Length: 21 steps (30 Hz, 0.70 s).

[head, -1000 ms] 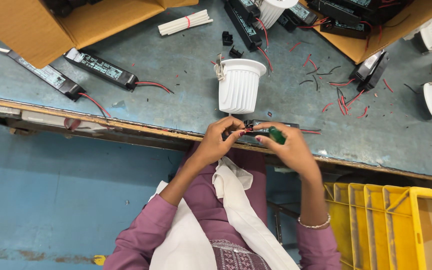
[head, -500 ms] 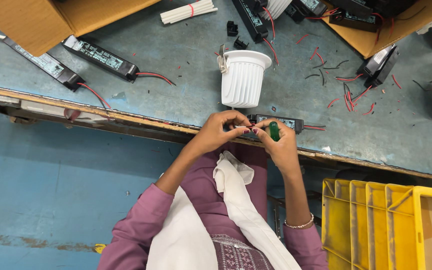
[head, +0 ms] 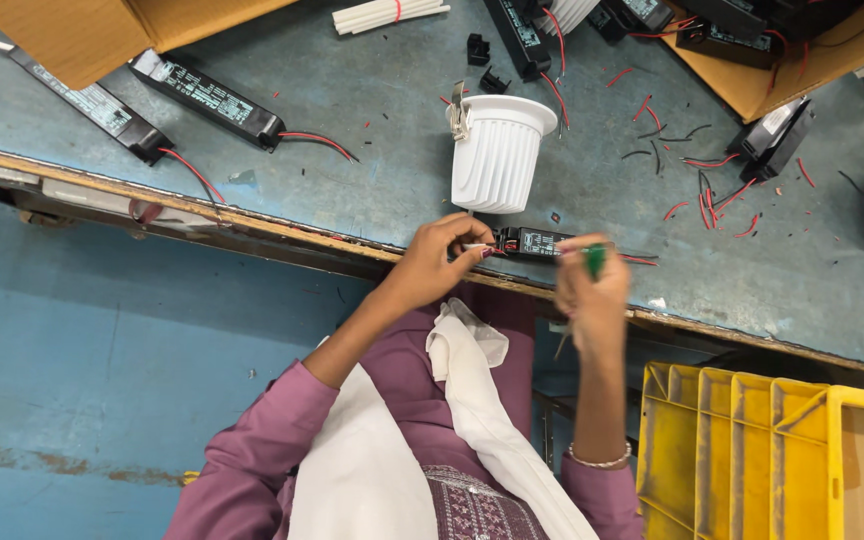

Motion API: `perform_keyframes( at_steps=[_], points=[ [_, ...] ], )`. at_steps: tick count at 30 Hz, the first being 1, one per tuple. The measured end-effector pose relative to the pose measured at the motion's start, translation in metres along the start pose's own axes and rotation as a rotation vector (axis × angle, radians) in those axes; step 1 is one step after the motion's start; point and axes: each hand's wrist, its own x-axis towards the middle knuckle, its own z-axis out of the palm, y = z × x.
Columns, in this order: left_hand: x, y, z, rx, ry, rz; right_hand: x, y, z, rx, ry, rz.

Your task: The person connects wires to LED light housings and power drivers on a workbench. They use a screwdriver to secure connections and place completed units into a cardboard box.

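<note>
Head view: left grip is pinching wires at the black driver box, long axis along the bench edge; right grip is clenching a green-handled screwdriver beside it.

A brown cardboard box sits at the table's far left; another stands open at the far right. White printed labels run along the long black driver units, including the small one at the table's near edge.

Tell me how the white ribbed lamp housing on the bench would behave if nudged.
The white ribbed lamp housing probably feels light, being hollow. Standing on its narrower end, flange up, it may tip. Once on its side, its round body would likely roll.
</note>
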Motion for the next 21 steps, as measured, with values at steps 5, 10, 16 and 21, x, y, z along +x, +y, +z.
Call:
perform_keyframes(
  at_steps=[5, 10, 16, 21],
  points=[
    [0.001, 0.001, 0.012, 0.037, 0.088, 0.036, -0.004, -0.043, -0.023, 0.402, -0.137, -0.234],
    [0.005, 0.003, 0.013, 0.031, 0.081, 0.018, 0.008, -0.047, -0.02, 0.585, -0.156, -0.432],
    [0.006, 0.007, 0.013, 0.029, 0.07, 0.0, 0.031, -0.019, -0.002, 0.483, -0.114, -0.512],
    [0.006, 0.005, 0.012, 0.065, 0.073, -0.001, 0.036, -0.013, 0.001, 0.473, -0.161, -0.47]
  ],
)
